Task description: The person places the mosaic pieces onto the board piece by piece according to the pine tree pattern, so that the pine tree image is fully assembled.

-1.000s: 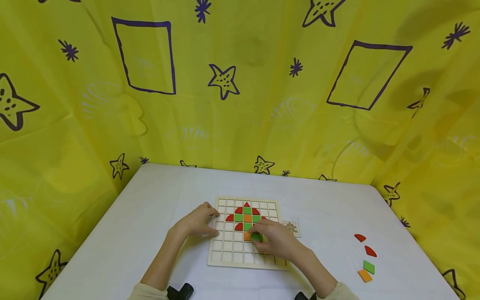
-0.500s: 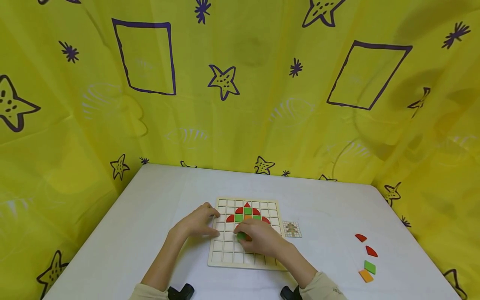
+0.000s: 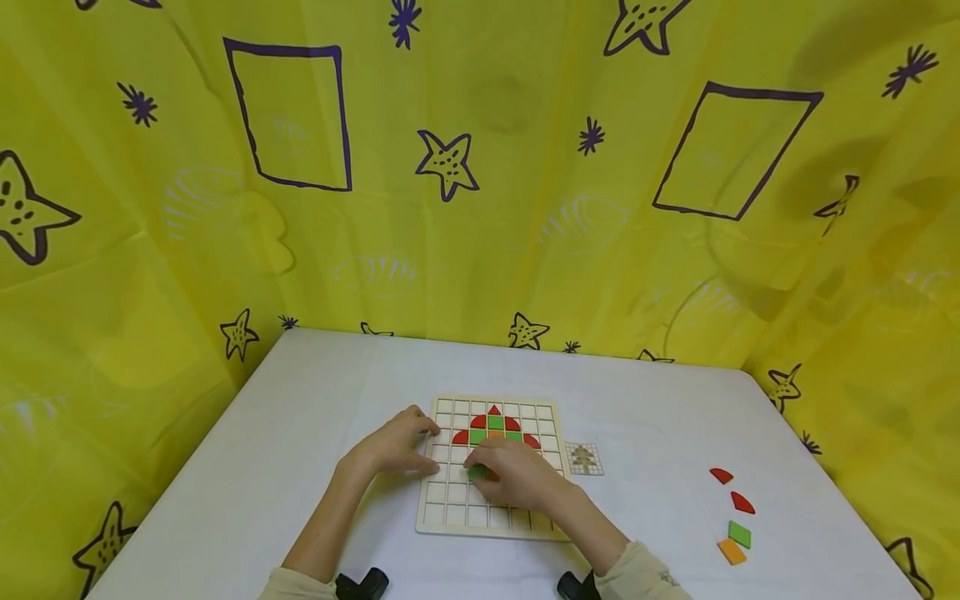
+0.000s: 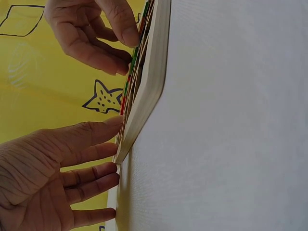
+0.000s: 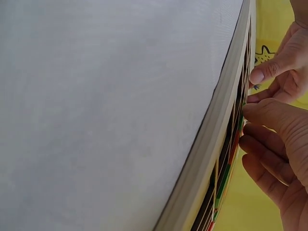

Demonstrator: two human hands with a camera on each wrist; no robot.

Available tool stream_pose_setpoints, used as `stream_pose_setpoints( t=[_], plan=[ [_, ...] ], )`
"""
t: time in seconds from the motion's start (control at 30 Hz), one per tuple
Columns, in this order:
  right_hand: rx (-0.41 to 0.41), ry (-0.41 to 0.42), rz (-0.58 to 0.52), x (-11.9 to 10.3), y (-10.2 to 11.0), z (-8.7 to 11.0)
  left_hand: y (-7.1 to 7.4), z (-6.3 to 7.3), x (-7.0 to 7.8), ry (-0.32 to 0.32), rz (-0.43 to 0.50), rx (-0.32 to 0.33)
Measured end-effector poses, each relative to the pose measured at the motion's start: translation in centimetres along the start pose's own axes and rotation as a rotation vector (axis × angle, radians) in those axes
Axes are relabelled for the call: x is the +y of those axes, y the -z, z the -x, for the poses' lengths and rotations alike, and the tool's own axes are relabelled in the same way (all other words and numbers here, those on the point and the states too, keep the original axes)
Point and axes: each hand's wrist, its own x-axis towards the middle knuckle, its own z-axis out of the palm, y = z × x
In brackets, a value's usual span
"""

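Note:
A square wooden grid board (image 3: 495, 532) lies on the table, with red, green and orange tiles set in its upper middle cells. My right hand (image 3: 519, 473) is over the board and pinches a green tile (image 3: 477, 473) with thumb and fingers, low at a cell left of the middle column. The hand covers part of the tile pattern. At the board's left edge rests my left hand (image 3: 395, 442), fingers and thumb extended and touching the rim. The left wrist view shows that left hand (image 4: 72, 163) with fairly straight fingertips against the board's side.
Right of the board lies a small card (image 3: 584, 459) printed with a tree on a grid. Farther right are two red pieces (image 3: 743, 502), a green tile (image 3: 739, 534) and an orange tile (image 3: 732, 552). A yellow curtain (image 3: 480, 250) hangs behind the white table (image 3: 330, 375).
My right hand has moved left across the board with the green tile, then lowered slightly at the cell left of the orange one. The tree card is fully uncovered. My left hand stays put.

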Motion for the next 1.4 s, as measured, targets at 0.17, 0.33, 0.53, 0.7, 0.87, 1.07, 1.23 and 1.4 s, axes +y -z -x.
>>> stream_pose_setpoints(
  t=[0.17, 0.33, 0.53, 0.7, 0.87, 1.07, 1.23, 1.4],
  plan=[
    [0.008, -0.020, 0.000, 0.2, 0.4, 1.0, -0.1, 0.1, 0.0, 0.010, 0.003, -0.002],
    [0.031, -0.046, 0.002, 0.7, 0.9, 2.3, -0.1, 0.1, 0.0, 0.007, -0.011, 0.010],
    [0.033, -0.052, 0.042, 1.4, 1.1, 3.7, -0.1, 0.2, 0.1, 0.009, -0.007, 0.016],
    [0.030, -0.059, 0.032, 1.7, 1.4, 4.9, -0.1, 0.3, 0.1, 0.007, -0.012, 0.019],
    [0.058, -0.069, 0.040, 2.0, 1.8, 6.2, 0.0, 0.3, 0.2, 0.008, -0.007, 0.019],
    [0.085, -0.105, 0.086, 2.8, 2.4, 8.0, 0.1, 0.3, 0.4, 0.005, -0.006, 0.020],
    [0.114, -0.157, 0.113, 3.5, 2.9, 9.4, 0.1, 0.2, 0.2, 0.003, -0.008, 0.021],
    [0.154, -0.175, 0.096, 4.1, 3.5, 10.8, -0.1, 0.1, 0.0, 0.005, 0.012, 0.019]
  ],
)
